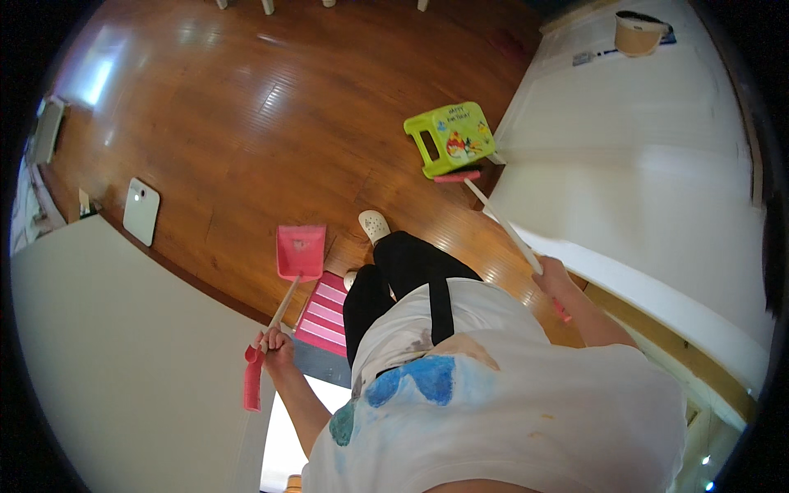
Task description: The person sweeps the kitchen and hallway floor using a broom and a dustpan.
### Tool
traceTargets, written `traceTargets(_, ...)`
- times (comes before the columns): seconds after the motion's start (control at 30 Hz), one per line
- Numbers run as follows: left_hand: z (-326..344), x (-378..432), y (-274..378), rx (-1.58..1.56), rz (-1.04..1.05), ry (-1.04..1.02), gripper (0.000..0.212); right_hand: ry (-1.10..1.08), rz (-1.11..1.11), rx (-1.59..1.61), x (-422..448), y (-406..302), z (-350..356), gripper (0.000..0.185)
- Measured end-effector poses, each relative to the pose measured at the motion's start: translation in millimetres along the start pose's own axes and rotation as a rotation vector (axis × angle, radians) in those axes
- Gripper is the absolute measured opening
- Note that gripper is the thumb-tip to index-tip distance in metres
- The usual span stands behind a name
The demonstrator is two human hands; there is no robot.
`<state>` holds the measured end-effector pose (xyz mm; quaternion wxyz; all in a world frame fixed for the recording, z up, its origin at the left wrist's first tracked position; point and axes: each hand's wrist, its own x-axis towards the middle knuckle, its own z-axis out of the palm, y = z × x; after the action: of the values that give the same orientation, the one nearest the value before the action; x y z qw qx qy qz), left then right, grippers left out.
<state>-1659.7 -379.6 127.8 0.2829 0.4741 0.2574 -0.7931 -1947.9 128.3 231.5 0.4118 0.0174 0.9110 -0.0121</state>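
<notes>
My left hand [279, 347] is closed around the pale handle of a long-handled pink dustpan [301, 251], just below its pink end grip [253, 381]. The pan rests on the wood floor left of my feet. In my right hand [553, 275] is the pale stick of a broom [505, 223]. The broom's pink head [457, 177] is down at the near edge of a green plastic step stool [457, 138], and its bristles are mostly hidden there. Cartoon figures and writing decorate the stool's top.
A white cabinet-like surface [622, 172] on the right carries a tan bucket [638, 34] and a brush [585, 58]. A white bathroom scale [141, 211] lies on the floor at left. A pale panel [123, 345] flanks my left arm. By my feet is a pink striped mat [322, 313].
</notes>
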Motion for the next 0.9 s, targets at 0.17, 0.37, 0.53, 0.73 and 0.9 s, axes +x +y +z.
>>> traceTargets(0.17, -44, -15, -5, 0.164, -0.015, -0.007, 0.030, 0.172, -0.095, 0.142, -1, 39, 67, 0.024)
traceTargets(0.37, -31, -14, 0, 0.220, -0.005, -0.002, 0.037, 0.142, -0.025, 0.216, -26, 39, 86, 0.026)
traceTargets(0.53, -29, -18, -7, 0.247, -0.061, 0.008, 0.041, 0.238, 0.098, 0.188, -24, 68, 95, 0.037)
traceTargets(0.73, -26, -16, 2, 0.333, -0.060, 0.010, 0.050, 0.319, 0.177, 0.194, 47, 103, 143, 0.043)
traceTargets(0.9, -21, -11, 12, 0.334, -0.068, 0.029, 0.051, 0.217, 0.338, 0.492, 27, 81, 181, 0.044)
